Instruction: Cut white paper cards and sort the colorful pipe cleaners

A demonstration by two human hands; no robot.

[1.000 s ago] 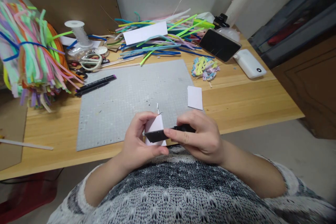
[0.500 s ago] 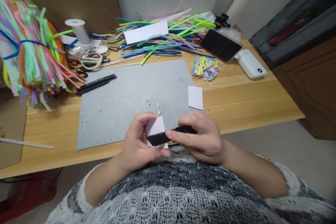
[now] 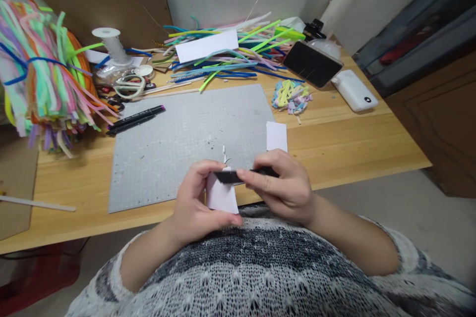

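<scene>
Near the desk's front edge, my left hand holds a small white card by its edges, thumb below and fingers above. My right hand is closed around a black utility knife, its index finger stretched along the tool. The knife's dark, wide blade lies across the upper part of the card, touching it or just above it; I cannot tell which. Much of the handle is hidden in the right hand. Tiny white scraps lie on the grey cutting mat beyond the card.
Another white card lies right of the mat. Black markers rest at its left. Behind are loose pipe cleaners, a phone, a white power bank and a pastel pile. A bundle of pipe cleaners stands left.
My right hand has moved the knife up and away from me, from the card's lower half to its upper part. My left hand keeps hold of the card nearly in place.
</scene>
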